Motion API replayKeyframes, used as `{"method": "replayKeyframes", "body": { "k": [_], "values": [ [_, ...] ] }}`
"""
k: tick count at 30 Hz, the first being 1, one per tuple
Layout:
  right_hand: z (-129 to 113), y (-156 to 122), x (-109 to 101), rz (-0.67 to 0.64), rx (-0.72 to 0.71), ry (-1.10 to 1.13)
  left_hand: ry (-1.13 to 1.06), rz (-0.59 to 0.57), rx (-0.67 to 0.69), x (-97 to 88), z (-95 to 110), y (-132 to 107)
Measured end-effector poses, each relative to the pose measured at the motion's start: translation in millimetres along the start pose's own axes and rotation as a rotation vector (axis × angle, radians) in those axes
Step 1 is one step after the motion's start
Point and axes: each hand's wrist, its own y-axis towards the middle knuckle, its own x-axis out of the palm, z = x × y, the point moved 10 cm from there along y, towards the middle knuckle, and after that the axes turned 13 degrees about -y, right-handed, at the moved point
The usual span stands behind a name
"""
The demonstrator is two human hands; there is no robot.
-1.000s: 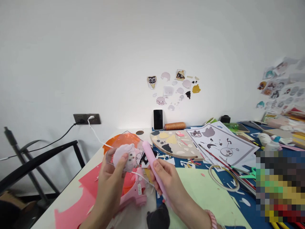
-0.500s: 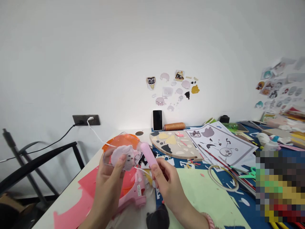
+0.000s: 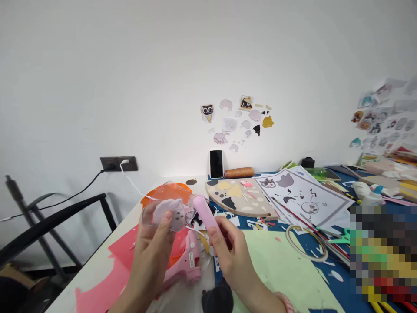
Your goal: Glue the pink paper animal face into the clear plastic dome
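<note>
My left hand [image 3: 151, 252] pinches a clear plastic sheet [image 3: 172, 188] with a white face-shaped cut-out [image 3: 166, 213] on it, thumb resting on the cut-out. My right hand [image 3: 236, 256] is closed around a pink round-ended stick [image 3: 205, 209], whose rounded tip points up and left, close to the sheet's right edge. Whether tip and sheet touch is unclear. Below my hands lies a pink glue gun [image 3: 185, 265] with a white cable. Behind the sheet is an orange piece [image 3: 163, 191], and red and pink sheets [image 3: 100, 282] lie left of the glue gun.
A pale green sheet [image 3: 276, 265] lies at right, under a tape roll [image 3: 289, 234]. Beyond are a board with cut-outs [image 3: 234, 202], a printed pattern sheet [image 3: 312, 187], a phone [image 3: 216, 164], a thread spool [image 3: 239, 172] and green scissors [image 3: 342, 237]. A black object [image 3: 217, 298] sits in front.
The view has shifted very slightly. Both hands keep the same grips, with the pink stick still beside the plastic sheet.
</note>
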Motion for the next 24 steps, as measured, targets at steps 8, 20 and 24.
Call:
{"method": "replayKeyframes", "body": {
  "k": [8, 20, 24],
  "values": [
    [-8, 0, -3, 0.010, -0.041, -0.072, -0.008, 0.000, 0.023, -2.1, 2, 2],
    [-11, -2, -1, -0.016, -0.064, -0.114, -0.098, 0.057, -0.120, -2.0, -7, 3],
    [-1, 0, 2, -0.026, -0.016, -0.079, -0.078, 0.093, -0.091, -6.0, -5, 3]
  ]
}}
